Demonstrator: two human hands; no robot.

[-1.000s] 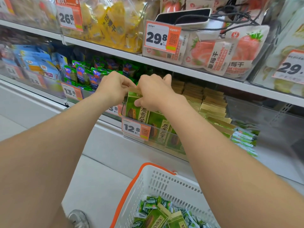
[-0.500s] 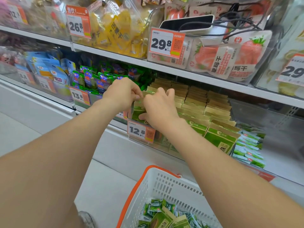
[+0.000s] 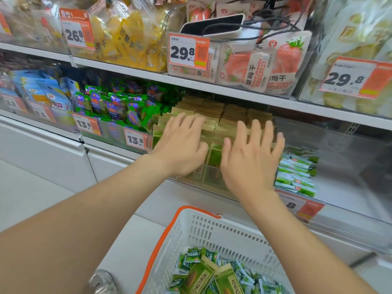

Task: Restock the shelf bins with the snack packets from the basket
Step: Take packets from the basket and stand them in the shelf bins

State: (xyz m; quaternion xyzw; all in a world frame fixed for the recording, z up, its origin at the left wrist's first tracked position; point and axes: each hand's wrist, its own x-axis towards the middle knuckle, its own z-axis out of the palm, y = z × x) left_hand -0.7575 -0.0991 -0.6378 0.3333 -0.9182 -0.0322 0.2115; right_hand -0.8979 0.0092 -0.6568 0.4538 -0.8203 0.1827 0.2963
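Observation:
Rows of green-and-gold snack packets stand upright in a clear shelf bin on the lower shelf. My left hand lies flat on the tops of the packets at the bin's left side, fingers spread. My right hand rests the same way on the packets to the right, fingers straight. Neither hand grips anything. Below, a white basket with an orange rim holds more green packets and several small green sachets.
Small green-white sachets lie in the clear bin to the right. Blue-green bags fill the bin to the left. The upper shelf carries yellow mango bags, strawberry bags, and a phone with cables. A shoe shows at the floor.
Both hands have let go of the front packet and opened flat, moving up and apart onto the packet tops. The view has shifted closer and to the right.

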